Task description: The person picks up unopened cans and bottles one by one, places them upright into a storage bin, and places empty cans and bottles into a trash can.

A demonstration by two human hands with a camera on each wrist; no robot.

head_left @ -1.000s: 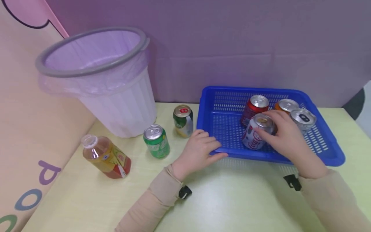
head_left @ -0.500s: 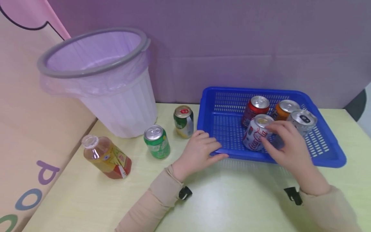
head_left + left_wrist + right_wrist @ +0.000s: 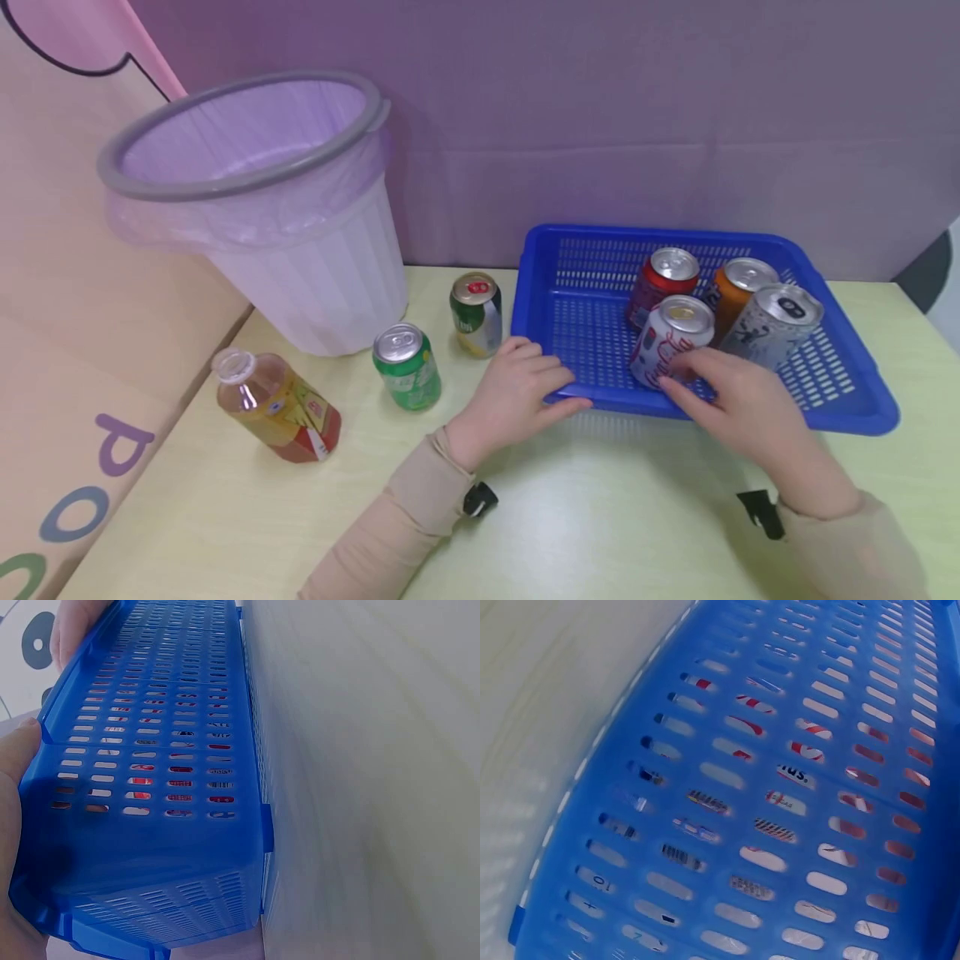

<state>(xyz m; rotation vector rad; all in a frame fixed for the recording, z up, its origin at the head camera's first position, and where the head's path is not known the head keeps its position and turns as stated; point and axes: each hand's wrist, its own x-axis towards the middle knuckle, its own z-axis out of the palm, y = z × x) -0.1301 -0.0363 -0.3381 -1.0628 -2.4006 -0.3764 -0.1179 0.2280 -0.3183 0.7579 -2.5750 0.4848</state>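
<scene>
At the front left corner of the blue plastic basket (image 3: 536, 312), my left hand (image 3: 513, 400) holds the rim, its thumb lying along the front edge. The left wrist view shows the thumb (image 3: 22, 746) on the rim. My right hand (image 3: 738, 408) is over the basket's front side. Its loosely bent fingers are at the lower right of a silvery Coca-Cola can (image 3: 670, 333), which stands upright inside; fingertip contact is unclear. Behind that can stand a red can (image 3: 660, 287) and an orange can (image 3: 738, 292). A white patterned can (image 3: 776, 325) leans to the right.
Left of the basket stand a dark green and gold can (image 3: 477, 315) and a green can (image 3: 407, 367). A bottle of reddish drink (image 3: 277, 404) is farther left. Behind it stands a white bin (image 3: 307, 275) with a bag liner, against the purple partition (image 3: 600, 108).
My right hand has let go of the Coca-Cola can's top and moved down toward its lower front. The can stays in the basket. My left hand has not moved.
</scene>
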